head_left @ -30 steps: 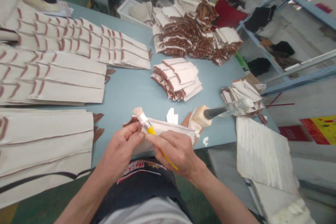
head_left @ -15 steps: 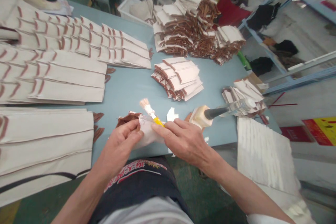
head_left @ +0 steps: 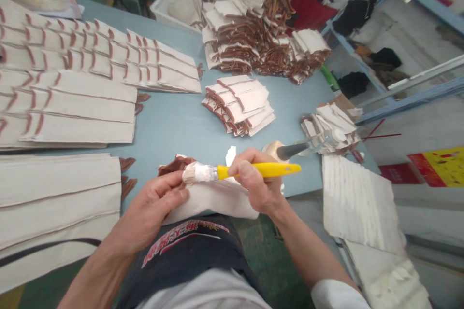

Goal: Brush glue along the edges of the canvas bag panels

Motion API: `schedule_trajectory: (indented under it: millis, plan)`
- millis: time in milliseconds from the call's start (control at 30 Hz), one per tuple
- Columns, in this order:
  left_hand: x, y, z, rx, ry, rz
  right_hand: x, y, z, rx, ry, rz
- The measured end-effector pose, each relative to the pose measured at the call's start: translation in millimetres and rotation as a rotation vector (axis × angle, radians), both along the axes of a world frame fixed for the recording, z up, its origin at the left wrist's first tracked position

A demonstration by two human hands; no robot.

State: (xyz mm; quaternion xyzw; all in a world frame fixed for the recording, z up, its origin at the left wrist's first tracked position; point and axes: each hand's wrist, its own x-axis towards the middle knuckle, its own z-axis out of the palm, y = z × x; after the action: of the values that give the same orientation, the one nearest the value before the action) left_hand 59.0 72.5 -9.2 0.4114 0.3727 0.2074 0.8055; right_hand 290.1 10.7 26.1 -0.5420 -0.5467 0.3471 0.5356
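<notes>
My right hand (head_left: 255, 183) is closed round a yellow-handled brush (head_left: 268, 170), held level with its glue-caked bristles pointing left. The bristles rest on a cream fabric piece with brown trim (head_left: 213, 200) that lies at the near edge of the blue table (head_left: 174, 125). My left hand (head_left: 152, 207) presses down on the left end of that piece, fingers curled on the fabric just below the bristles.
Rows of overlapped cream strips (head_left: 72, 87) cover the table's left side. A small stack of trimmed pieces (head_left: 239, 104) lies in the middle, a tall heap (head_left: 253, 34) at the back. A glue bottle (head_left: 290, 150) lies beside my right hand. White sheets (head_left: 358, 203) sit at right.
My right hand has swung the brush from pointing up and away to lying level, bristles to the left on the fabric piece. The piece now lies flatter under my left hand.
</notes>
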Motion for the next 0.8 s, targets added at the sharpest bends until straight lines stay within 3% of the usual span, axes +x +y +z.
schedule_trajectory:
  millis: [100,233,300,467,667,800]
  plan:
    - [4.4,-0.9,5.3,-0.054,-0.002,0.028,-3.5,15.2,-3.5,0.075,-0.031,0.012]
    - [7.9,-0.2,15.2,-0.138,-0.012,0.050,0.4,16.2,1.3,0.102,0.027,-0.060]
    - [6.5,0.0,17.4,-0.133,-0.004,0.063,3.8,15.0,8.9,0.079,0.017,0.000]
    - [3.1,0.2,13.9,-0.099,0.002,0.016,1.0,30.9,24.7,0.033,-0.160,0.209]
    - [3.3,3.9,11.9,-0.136,-0.033,0.014,7.7,28.5,24.9,0.116,-0.158,0.082]
    - [0.4,4.9,7.5,-0.081,-0.029,0.008,6.6,19.3,28.9,0.124,-0.254,0.193]
